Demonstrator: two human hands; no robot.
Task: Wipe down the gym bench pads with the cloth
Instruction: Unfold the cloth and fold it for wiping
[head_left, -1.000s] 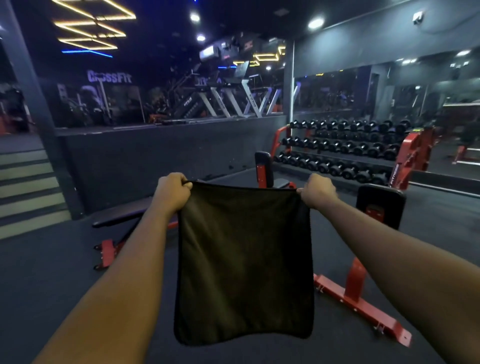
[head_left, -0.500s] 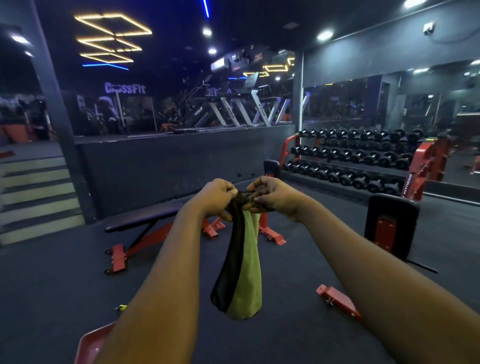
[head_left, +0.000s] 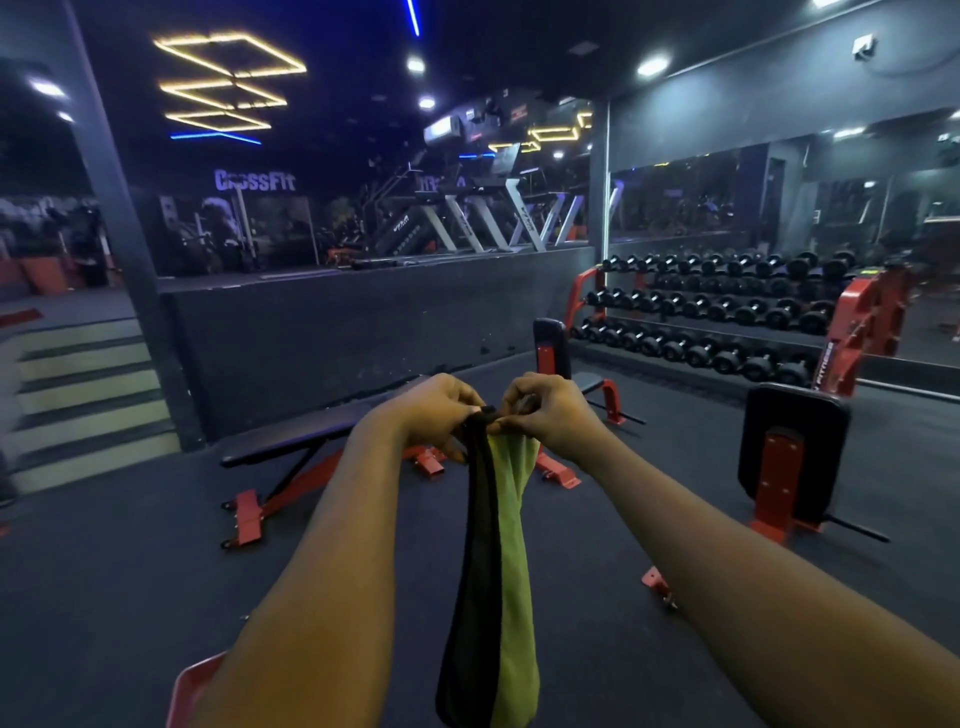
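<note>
Both arms reach forward, hands meeting at chest height; left hand (head_left: 441, 410) and right hand (head_left: 550, 415) pinch the cloth (head_left: 493, 571) at its top edge, fingers curled; the cloth hangs folded, long axis vertical, black side left, green right; beyond it, a flat bench (head_left: 311, 431) lies on the floor (head_left: 130, 571); a dumbbell rack (head_left: 727, 312) stands farther right.

Both arms bare, stretched forward. The left forearm (head_left: 332, 561) rises from bottom centre-left to mid-frame; the right forearm (head_left: 753, 571) comes in from the lower right corner. Hands meet at frame centre, backs toward camera, almost touching. The left hand (head_left: 436, 410) is curled, fingertips pinching the top of the cloth (head_left: 493, 571). The right hand (head_left: 556, 415) is curled too, pinching the same top edge just beside the left. Wrists about straight. Fingertips partly hidden.
</note>
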